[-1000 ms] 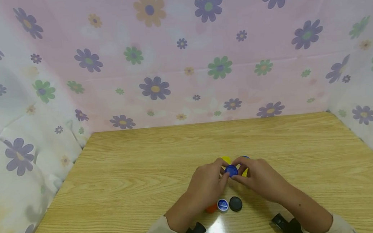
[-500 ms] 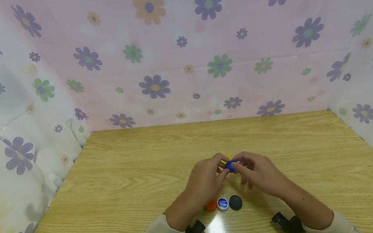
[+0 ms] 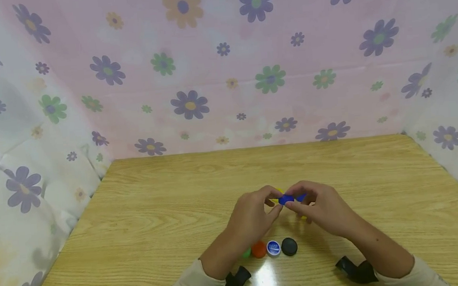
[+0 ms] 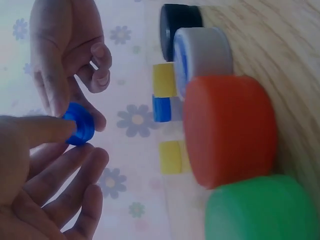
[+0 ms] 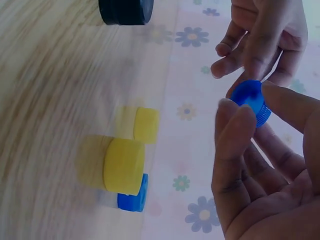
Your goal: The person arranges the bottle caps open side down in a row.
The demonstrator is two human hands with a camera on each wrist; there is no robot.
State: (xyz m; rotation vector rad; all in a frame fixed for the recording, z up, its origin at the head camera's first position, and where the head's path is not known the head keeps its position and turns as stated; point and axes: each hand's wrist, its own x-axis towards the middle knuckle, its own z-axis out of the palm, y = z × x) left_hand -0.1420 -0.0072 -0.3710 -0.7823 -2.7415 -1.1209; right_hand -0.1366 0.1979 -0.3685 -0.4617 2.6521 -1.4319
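I see open tabletop [image 3: 169, 196] left of the left fingers [image 3: 271, 192] and right of the right fingers [image 3: 304, 185]; held blue cap [image 3: 286, 199] plugs the gap. Green cap [image 4: 260, 212], red cap [image 3: 259, 249], white cap [image 3: 273, 248], black cap [image 3: 289, 247] bar the near side; yellow caps [image 5: 124, 165], second blue cap [image 5: 134, 201] just beyond.

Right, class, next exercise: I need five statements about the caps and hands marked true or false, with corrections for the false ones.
1. The left hand and right hand hold one blue cap. True.
2. The white cap lies between the red cap and the black cap. True.
3. In the head view, the black cap is leftmost in that row. False: it is rightmost.
4. Another blue cap lies beside a yellow cap. True.
5. The left hand lies flat on the table. False: it pinches the held cap.
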